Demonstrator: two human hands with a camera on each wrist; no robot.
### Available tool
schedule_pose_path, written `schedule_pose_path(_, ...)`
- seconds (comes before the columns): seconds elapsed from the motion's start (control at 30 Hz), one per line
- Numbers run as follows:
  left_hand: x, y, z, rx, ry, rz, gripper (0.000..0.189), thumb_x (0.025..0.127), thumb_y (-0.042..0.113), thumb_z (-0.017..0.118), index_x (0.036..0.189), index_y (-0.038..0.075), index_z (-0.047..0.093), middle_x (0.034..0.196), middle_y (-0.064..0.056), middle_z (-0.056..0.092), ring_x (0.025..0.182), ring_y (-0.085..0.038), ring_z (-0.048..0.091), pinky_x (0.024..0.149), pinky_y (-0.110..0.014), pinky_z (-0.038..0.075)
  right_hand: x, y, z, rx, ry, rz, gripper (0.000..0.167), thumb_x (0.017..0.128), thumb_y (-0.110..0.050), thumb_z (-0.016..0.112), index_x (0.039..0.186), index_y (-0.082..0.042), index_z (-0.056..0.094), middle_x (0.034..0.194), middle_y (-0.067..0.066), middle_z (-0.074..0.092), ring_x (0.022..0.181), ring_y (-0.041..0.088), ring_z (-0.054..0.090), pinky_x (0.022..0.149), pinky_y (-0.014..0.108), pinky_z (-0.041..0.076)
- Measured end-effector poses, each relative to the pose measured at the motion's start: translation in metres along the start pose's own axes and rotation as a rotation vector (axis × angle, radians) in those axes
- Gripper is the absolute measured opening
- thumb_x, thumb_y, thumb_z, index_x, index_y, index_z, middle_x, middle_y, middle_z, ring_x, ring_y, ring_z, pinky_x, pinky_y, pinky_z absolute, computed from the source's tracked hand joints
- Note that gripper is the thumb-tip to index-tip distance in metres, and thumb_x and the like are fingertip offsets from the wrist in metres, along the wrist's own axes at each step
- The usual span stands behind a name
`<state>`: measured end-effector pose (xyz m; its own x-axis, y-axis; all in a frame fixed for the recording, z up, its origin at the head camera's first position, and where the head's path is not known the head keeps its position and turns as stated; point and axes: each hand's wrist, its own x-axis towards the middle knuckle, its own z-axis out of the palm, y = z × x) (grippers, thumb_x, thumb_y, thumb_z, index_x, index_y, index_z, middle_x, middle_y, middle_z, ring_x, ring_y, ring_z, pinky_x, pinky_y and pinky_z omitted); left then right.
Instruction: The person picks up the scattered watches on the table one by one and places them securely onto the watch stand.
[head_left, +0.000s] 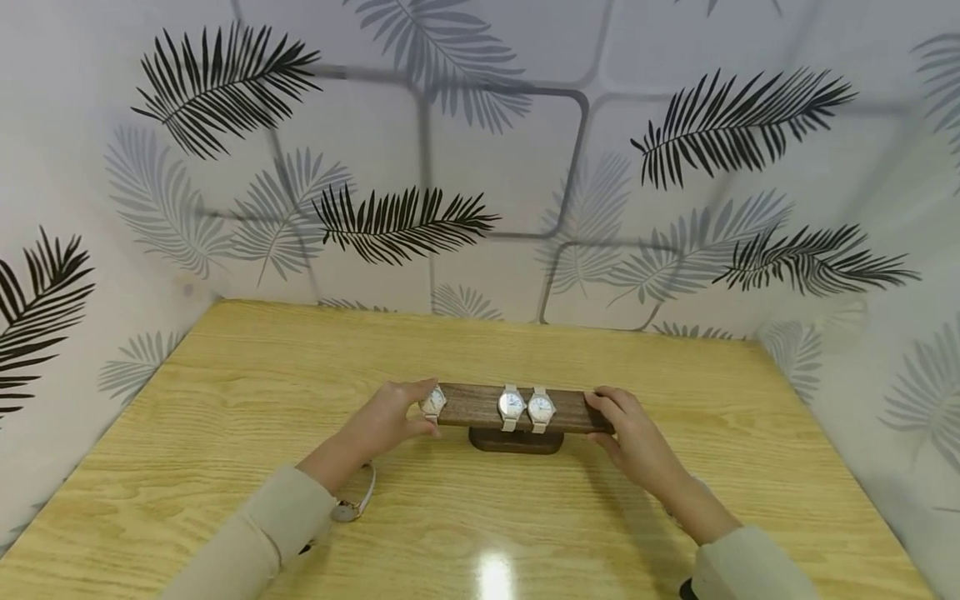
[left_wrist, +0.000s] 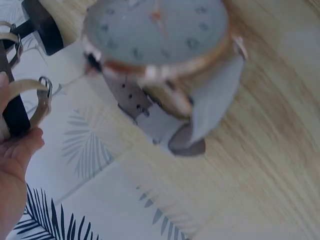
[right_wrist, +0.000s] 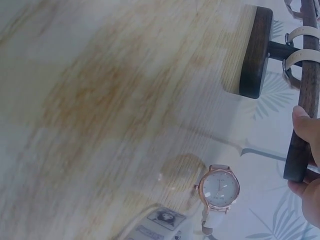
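Note:
A dark wood watch stand [head_left: 472, 404] carries three white-strapped watches on its bar. One watch [head_left: 432, 402] is at the bar's left end; two others [head_left: 512, 406] sit side by side near its middle. My left hand [head_left: 386, 417] grips the left end around that watch, a finger above and the thumb below. With its fingers on top and thumb underneath, my right hand [head_left: 633, 437] holds the bare right end. In the right wrist view, the fingers [right_wrist: 305, 125] wrap the bar beyond the straps. The stand's base [head_left: 516, 440] shows beneath the bar.
A watch with a pale strap [head_left: 352, 507] lies on the wooden table [head_left: 450, 533] beside my left forearm. Near my right wrist is another watch [right_wrist: 220, 189] with a rose-gold rim, next to a pale printed object [right_wrist: 160, 222]. A leaf-patterned wall [head_left: 480, 167] stands behind the table.

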<state>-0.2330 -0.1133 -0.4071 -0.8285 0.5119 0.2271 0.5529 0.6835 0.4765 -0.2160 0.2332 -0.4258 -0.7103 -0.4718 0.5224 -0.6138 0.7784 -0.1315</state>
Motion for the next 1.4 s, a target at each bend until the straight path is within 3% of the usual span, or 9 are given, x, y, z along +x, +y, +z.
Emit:
schedule_pose_path(0.2,0.001,-0.004,-0.009,-0.055,-0.05,0.014,0.061,0.078,0.014,0.072,0.13,-0.008,0.049,0.129,-0.024,0.053,0.114,-0.034,0.057,0.092,-0.041,0.05,0.002,0.001,0.0,0.012,-0.006,0.0,0.053,0.068,-0.003,0.078,0.116,0.005,0.059,0.114,0.02,0.056,0.106,0.035,0.055,0.083,0.043,0.052)
schedule_pose_path(0.33,0.001,-0.008,-0.009,-0.107,-0.063,-0.02,0.061,0.076,0.014,0.073,0.129,-0.007,0.051,0.13,-0.023,0.053,0.115,-0.036,0.055,0.091,-0.041,0.051,0.002,0.001,0.003,0.016,-0.019,-0.009,0.053,0.068,-0.003,0.078,0.117,0.005,0.058,0.115,0.021,0.056,0.106,0.036,0.054,0.084,0.044,0.052)
schedule_pose_path(0.53,0.004,-0.007,-0.006,-0.11,-0.1,-0.037,0.065,0.074,0.024,0.074,0.128,-0.005,0.052,0.129,-0.023,0.054,0.117,-0.035,0.055,0.092,-0.04,0.051,0.0,0.001,0.007,0.021,-0.025,-0.014,0.054,0.068,-0.003,0.078,0.118,0.005,0.058,0.116,0.022,0.056,0.107,0.036,0.054,0.084,0.043,0.052)
schedule_pose_path(0.7,0.007,-0.003,-0.006,-0.063,-0.092,-0.04,0.066,0.072,0.025,0.075,0.128,-0.003,0.053,0.122,-0.02,0.061,0.097,-0.027,0.065,0.093,-0.042,0.05,-0.001,0.0,0.006,0.02,-0.031,0.0,0.054,0.07,-0.005,0.078,0.119,0.005,0.057,0.116,0.021,0.055,0.109,0.036,0.053,0.086,0.043,0.052)
schedule_pose_path(0.8,0.008,-0.001,-0.005,-0.05,-0.089,-0.028,0.066,0.074,0.025,0.075,0.128,-0.004,0.053,0.123,-0.02,0.06,0.101,-0.028,0.064,0.096,-0.043,0.048,-0.001,-0.001,0.004,0.022,-0.025,0.011,0.054,0.069,-0.004,0.078,0.118,0.005,0.058,0.116,0.021,0.055,0.108,0.036,0.053,0.085,0.043,0.052)
schedule_pose_path(0.93,0.007,0.0,-0.001,-0.07,-0.082,-0.059,0.068,0.075,0.023,0.075,0.132,-0.002,0.049,0.133,-0.019,0.052,0.122,-0.033,0.051,0.1,-0.043,0.045,-0.001,0.0,0.002,0.021,-0.028,0.013,0.053,0.069,-0.004,0.078,0.117,0.005,0.058,0.115,0.021,0.056,0.107,0.036,0.054,0.084,0.042,0.053)
schedule_pose_path(1.1,0.005,0.002,0.003,-0.078,-0.052,-0.094,0.071,0.074,0.022,0.077,0.135,0.001,0.046,0.134,-0.018,0.052,0.123,-0.034,0.05,0.1,-0.044,0.045,-0.001,0.004,0.0,0.03,-0.032,0.02,0.053,0.069,-0.005,0.078,0.118,0.004,0.058,0.116,0.021,0.055,0.107,0.036,0.054,0.084,0.043,0.053)
schedule_pose_path(1.4,0.01,0.001,0.001,-0.074,-0.049,-0.087,0.068,0.073,0.02,0.078,0.132,-0.001,0.05,0.131,-0.018,0.054,0.12,-0.033,0.052,0.099,-0.043,0.046,0.0,0.005,0.001,0.048,-0.02,0.024,0.053,0.068,-0.003,0.078,0.117,0.005,0.058,0.115,0.022,0.056,0.107,0.037,0.054,0.083,0.044,0.053)
